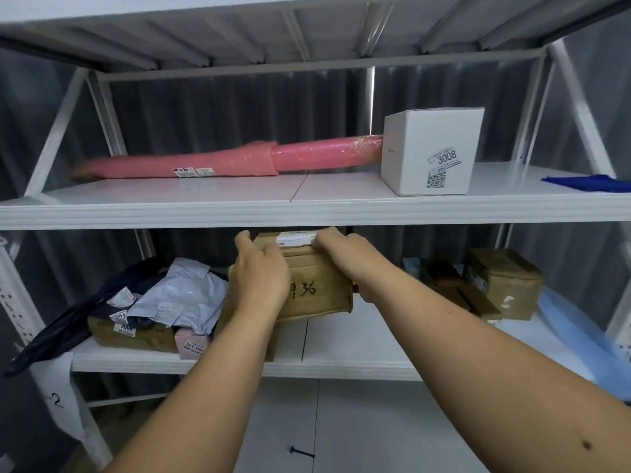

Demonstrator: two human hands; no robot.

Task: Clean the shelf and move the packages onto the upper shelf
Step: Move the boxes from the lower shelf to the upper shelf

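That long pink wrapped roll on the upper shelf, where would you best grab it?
Probably around its narrower, plastic-wrapped right half, coming from the front. The long pink wrapped roll lies flat along the white upper shelf; its right end is tucked behind the white cardboard box, so that end is hard to reach.

A black screw (302,452) lies on the pale floor (358,421) below.

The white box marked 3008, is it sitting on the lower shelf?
No, the white box stands on the upper shelf, beside the pink roll.
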